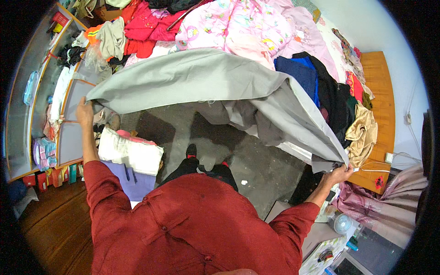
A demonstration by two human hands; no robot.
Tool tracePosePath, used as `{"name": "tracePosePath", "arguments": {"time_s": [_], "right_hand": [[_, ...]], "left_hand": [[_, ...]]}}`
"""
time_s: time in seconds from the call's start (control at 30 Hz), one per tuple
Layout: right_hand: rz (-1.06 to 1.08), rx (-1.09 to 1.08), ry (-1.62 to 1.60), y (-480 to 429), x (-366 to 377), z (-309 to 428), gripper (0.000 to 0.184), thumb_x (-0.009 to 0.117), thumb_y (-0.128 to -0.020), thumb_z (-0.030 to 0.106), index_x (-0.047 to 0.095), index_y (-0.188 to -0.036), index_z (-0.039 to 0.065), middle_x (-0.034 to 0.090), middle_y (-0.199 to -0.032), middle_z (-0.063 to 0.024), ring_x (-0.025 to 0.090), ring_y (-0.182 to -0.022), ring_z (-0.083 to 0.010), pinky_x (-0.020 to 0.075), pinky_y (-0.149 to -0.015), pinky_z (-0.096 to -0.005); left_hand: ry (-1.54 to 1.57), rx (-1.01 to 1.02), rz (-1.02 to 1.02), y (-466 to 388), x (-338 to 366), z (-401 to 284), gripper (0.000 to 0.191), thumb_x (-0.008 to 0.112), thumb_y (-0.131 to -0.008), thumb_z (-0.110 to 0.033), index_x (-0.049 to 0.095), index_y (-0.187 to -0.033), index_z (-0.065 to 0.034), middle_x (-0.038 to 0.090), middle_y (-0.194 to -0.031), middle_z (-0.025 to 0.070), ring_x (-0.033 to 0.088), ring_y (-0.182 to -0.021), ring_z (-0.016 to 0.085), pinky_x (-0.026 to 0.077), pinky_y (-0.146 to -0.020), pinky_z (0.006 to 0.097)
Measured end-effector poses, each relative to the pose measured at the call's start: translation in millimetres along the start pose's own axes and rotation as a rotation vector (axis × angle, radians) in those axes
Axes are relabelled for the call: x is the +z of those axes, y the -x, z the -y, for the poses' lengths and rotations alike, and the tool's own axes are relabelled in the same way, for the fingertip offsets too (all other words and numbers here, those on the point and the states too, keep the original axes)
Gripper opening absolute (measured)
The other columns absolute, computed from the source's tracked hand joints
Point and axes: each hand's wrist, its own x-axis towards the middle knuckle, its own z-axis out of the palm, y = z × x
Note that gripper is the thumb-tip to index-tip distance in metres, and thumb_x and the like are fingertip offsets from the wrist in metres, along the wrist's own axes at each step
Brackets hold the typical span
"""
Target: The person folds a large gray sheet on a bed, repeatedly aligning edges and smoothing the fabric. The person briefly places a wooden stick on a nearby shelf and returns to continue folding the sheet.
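A large grey cloth (192,79) is stretched wide between my two hands, in front of me and above the floor. My left hand (85,111) grips one corner, out at the left beside the shelving. At the far right, my right hand (338,173) holds the other end, where the fabric is bunched. From the right half, loose folds (271,123) hang down towards the floor. The far edge of the cloth hides part of the bed behind it.
Behind the cloth, a bed carries a pink patterned quilt (237,24), red clothes (147,27) and dark folded clothes (323,79). A wooden headboard (381,103) stands at right. Left are glass-fronted shelves (41,86) and folded white fabric (130,151). A small fan (342,224) sits lower right.
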Motion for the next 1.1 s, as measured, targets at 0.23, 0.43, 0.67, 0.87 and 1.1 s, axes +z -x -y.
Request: {"name": "tracePosePath", "arguments": {"time_s": [0.23, 0.43, 0.67, 0.87, 1.1], "right_hand": [[-0.233, -0.108, -0.045, -85.0, -78.9, -2.5, 0.017, 0.058, -0.087, 0.008, 0.058, -0.101, -0.002, 0.061, -0.097, -0.0129, 0.057, -0.086, -0.0223, 0.0486, -0.08, -0.0356], [-0.442, -0.277, 0.262, -203.2, -335.3, -96.6, 0.03, 0.058, -0.082, 0.02, 0.064, -0.1, -0.003, 0.066, -0.097, -0.0167, 0.063, -0.084, -0.0273, 0.0528, -0.077, -0.04], [-0.413, -0.177, -0.033, -190.8, -436.1, -95.5, 0.03, 0.058, -0.082, 0.02, 0.065, -0.101, -0.003, 0.066, -0.099, -0.0165, 0.063, -0.087, -0.027, 0.0523, -0.078, -0.0403], [-0.298, -0.28, -0.135, -210.8, -460.0, -94.8, 0.031, 0.058, -0.083, 0.02, 0.065, -0.102, -0.003, 0.066, -0.1, -0.0163, 0.063, -0.088, -0.0269, 0.0519, -0.08, -0.0406], [-0.378, -0.479, 0.37, -210.0, -339.8, 27.8, 0.025, 0.052, -0.082, 0.008, 0.065, -0.1, -0.003, 0.065, -0.096, -0.0167, 0.06, -0.083, -0.0273, 0.0491, -0.076, -0.0386]], "left_hand": [[0.877, -0.303, -0.247, -3.8, -30.3, 74.3, 0.044, 0.057, -0.083, -0.019, 0.059, -0.123, -0.0002, 0.066, -0.109, 0.0138, 0.063, -0.097, 0.023, 0.047, -0.084, 0.0336], [1.504, -0.195, -0.315, 77.1, -70.0, 30.5, 0.039, 0.055, -0.091, -0.018, 0.056, -0.124, 0.0023, 0.064, -0.111, 0.0114, 0.063, -0.094, 0.02, 0.051, -0.083, 0.0319], [1.457, -0.122, -0.26, 144.4, -132.6, -9.0, 0.038, 0.054, -0.093, -0.023, 0.058, -0.121, 0.0012, 0.062, -0.11, 0.0096, 0.061, -0.093, 0.02, 0.049, -0.082, 0.0316], [1.471, -0.248, -0.18, 88.1, -118.1, -4.8, 0.031, 0.057, -0.09, -0.021, 0.06, -0.113, -0.0017, 0.061, -0.108, 0.008, 0.06, -0.091, 0.022, 0.049, -0.08, 0.0359], [0.949, 0.252, -0.125, -142.5, -104.6, -27.8, 0.031, 0.054, -0.09, -0.026, 0.061, -0.11, -0.003, 0.064, -0.098, 0.011, 0.062, -0.086, 0.025, 0.05, -0.075, 0.0359]]}}
